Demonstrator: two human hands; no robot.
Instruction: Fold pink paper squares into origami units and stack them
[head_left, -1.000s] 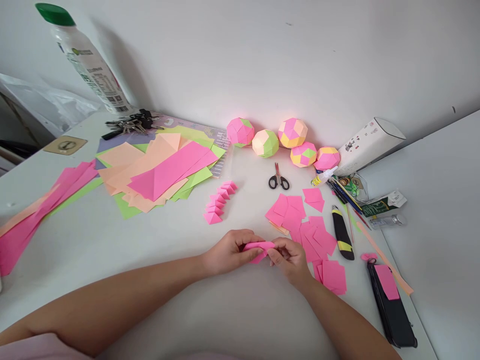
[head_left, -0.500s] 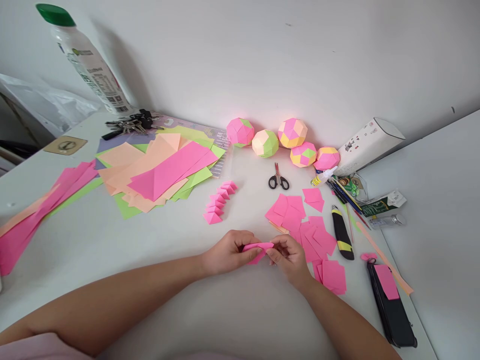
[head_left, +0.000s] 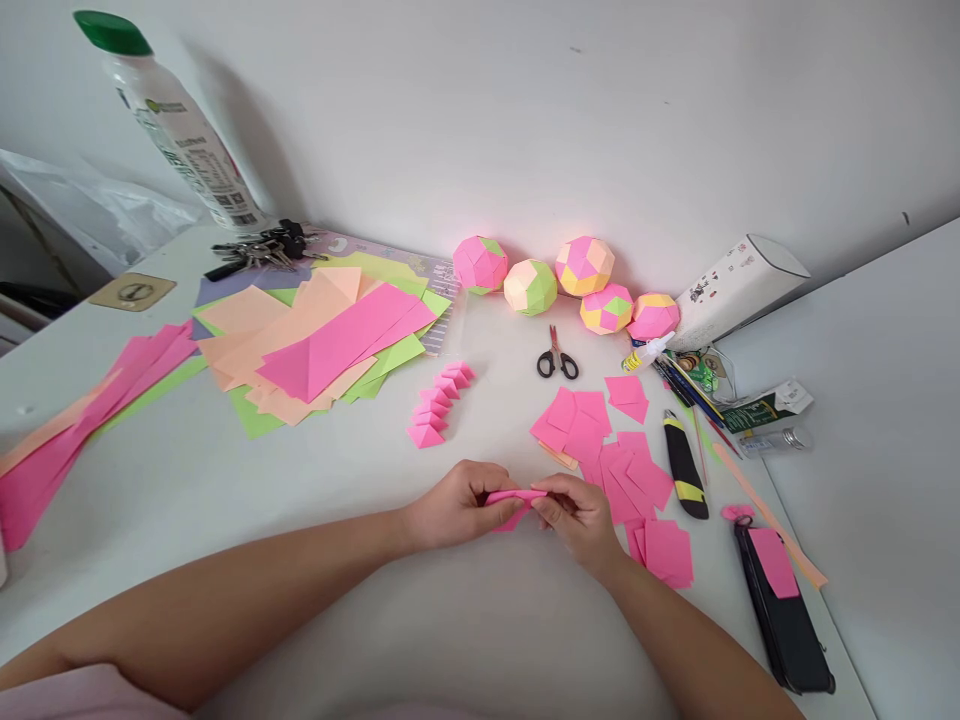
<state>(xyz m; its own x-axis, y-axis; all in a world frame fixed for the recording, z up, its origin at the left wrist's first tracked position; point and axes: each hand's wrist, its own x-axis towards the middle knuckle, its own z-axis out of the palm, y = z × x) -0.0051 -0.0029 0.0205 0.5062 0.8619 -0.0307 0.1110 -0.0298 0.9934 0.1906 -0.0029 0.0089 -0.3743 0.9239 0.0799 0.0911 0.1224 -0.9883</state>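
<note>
A small pink paper piece [head_left: 516, 499] is pinched between both hands just above the white table [head_left: 360, 620]. My left hand [head_left: 457, 505] grips its left end with fingers closed. My right hand [head_left: 581, 515] pinches its right end. Right of my hands lies a scatter of pink paper squares [head_left: 622, 470]. A row of folded pink paper units [head_left: 439, 403] sits a little beyond my left hand.
Colored paper sheets [head_left: 322, 340] and pink strips [head_left: 82, 410] lie at left, with keys [head_left: 259, 248] and a white bottle [head_left: 172, 120]. Several paper balls [head_left: 570, 280] line the wall. Scissors [head_left: 556, 358], a utility knife [head_left: 684, 465], glue [head_left: 649, 352], pens, a black phone [head_left: 780, 610].
Both hands have stayed in place; the fingers have shifted slightly on the pink piece, flattening its fold a little.
</note>
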